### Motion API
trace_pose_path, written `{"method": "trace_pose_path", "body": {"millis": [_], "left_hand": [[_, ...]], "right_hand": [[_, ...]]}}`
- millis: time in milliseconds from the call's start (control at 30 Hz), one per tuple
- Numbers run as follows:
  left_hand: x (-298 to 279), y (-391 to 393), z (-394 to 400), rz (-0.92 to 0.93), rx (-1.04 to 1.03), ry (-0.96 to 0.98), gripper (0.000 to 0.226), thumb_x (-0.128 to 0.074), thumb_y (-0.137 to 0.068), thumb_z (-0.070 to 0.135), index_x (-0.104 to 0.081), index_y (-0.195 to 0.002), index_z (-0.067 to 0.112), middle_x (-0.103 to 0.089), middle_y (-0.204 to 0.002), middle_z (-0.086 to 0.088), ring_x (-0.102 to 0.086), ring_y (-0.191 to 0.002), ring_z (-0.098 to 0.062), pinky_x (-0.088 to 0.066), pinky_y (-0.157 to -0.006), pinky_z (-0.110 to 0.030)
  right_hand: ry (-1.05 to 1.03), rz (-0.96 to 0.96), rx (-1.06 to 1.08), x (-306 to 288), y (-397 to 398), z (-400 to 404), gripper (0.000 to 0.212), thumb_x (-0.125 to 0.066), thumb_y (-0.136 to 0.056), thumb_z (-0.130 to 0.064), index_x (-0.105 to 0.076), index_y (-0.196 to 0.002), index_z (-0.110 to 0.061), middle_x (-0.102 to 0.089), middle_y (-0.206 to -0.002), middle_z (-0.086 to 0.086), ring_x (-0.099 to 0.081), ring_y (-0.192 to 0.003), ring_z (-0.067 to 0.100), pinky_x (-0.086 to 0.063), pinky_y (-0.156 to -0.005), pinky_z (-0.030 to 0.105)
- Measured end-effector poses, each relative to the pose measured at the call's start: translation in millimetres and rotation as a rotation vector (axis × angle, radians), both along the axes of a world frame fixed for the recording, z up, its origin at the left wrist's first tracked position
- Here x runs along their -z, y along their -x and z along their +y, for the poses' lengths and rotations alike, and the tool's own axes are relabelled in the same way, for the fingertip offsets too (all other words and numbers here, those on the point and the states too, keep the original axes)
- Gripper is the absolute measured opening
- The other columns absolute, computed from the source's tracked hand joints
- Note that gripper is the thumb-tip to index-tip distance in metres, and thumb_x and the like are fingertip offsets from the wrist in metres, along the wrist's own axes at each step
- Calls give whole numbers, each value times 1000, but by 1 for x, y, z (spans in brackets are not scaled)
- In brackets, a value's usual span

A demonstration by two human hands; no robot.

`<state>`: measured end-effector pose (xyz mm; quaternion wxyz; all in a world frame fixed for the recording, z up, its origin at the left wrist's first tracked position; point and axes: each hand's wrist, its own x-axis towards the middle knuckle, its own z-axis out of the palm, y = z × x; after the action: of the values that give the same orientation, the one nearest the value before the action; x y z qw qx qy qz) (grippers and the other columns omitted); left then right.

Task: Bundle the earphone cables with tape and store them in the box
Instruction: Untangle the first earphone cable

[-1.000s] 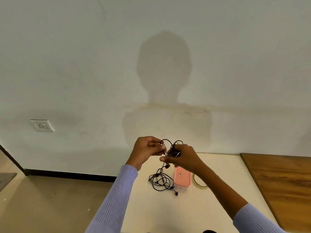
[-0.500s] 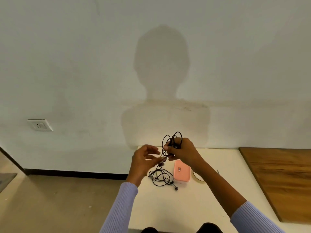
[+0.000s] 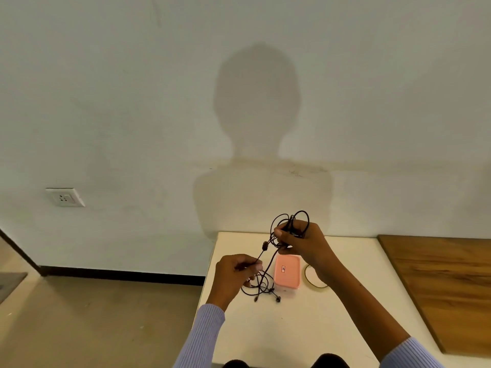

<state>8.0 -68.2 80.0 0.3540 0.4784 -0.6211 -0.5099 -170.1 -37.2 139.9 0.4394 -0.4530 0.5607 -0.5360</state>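
Above the far edge of the white table (image 3: 292, 330), my right hand (image 3: 300, 241) stays closed on the coiled earphone cable (image 3: 291, 221), loops standing clear above the knuckles. My left hand (image 3: 235, 273), a moment ago open beside the coil, has dropped nearer and left, now pinching one strand drawn taut between both hands. Loose tangle (image 3: 261, 286) lies below, touching the table. Pink box (image 3: 287, 270) just right, lid on; tape roll (image 3: 314, 277) beyond. Winding continues; taping not begun.

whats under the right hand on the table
Below the right hand lie a pink box, lid shut, and a tape roll, its far part hidden by the wrist. The box's contents cannot be seen.
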Motion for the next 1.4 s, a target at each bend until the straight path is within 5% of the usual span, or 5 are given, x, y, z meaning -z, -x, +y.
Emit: {"method": "trace_pose_path", "body": {"millis": [367, 700, 867, 1100, 1400], "left_hand": [[19, 1, 11, 145, -35, -107, 14, -72, -77, -1, -74, -83, 11, -73, -87, -15, -69, -75, -21, -56, -70, -28], [82, 10, 38, -37, -84, -167, 19, -72, -77, 2, -71, -82, 20, -74, -84, 0, -69, -71, -12, -55, -69, -19], [105, 11, 38, -131, -41, -158, 19, -70, -79, 4, -70, -81, 22, -73, -82, 1, -68, -69, -13, -56, -72, -23], [115, 9, 32, -142, -71, -208, 17, -70, -79, 3, -69, -88, 18, -73, -84, -2, -69, -70, -14, -57, -71, -24], [119, 11, 29, -189, -152, -177, 13, -71, -79, 5, -70, -87, 15, -71, -83, -2, -68, -73, -14, -54, -70, -20]], "right_hand": [[-23, -11, 157, 29, 4, 23, 5, -67, -85, -8, -69, -88, -5, -67, -70, 6, -66, -59, 10, -57, -61, 26], [-181, 4, 336, 122, 6, 46, 7, -66, -85, -9, -68, -92, -10, -71, -79, 10, -70, -67, 16, -58, -62, 22], [-289, 67, 359, 161, 9, 48, 10, -66, -86, -13, -69, -94, -7, -71, -80, 11, -70, -68, 18, -59, -70, 32], [-391, 34, 368, 172, 16, 45, 6, -64, -87, -9, -67, -91, -12, -71, -80, 9, -71, -73, 17, -54, -59, 19], [-523, 63, 312, 178, 24, 49, 16, -72, -81, -15, -66, -94, -8, -70, -94, 13, -68, -85, 26, -58, -72, 35]]}}
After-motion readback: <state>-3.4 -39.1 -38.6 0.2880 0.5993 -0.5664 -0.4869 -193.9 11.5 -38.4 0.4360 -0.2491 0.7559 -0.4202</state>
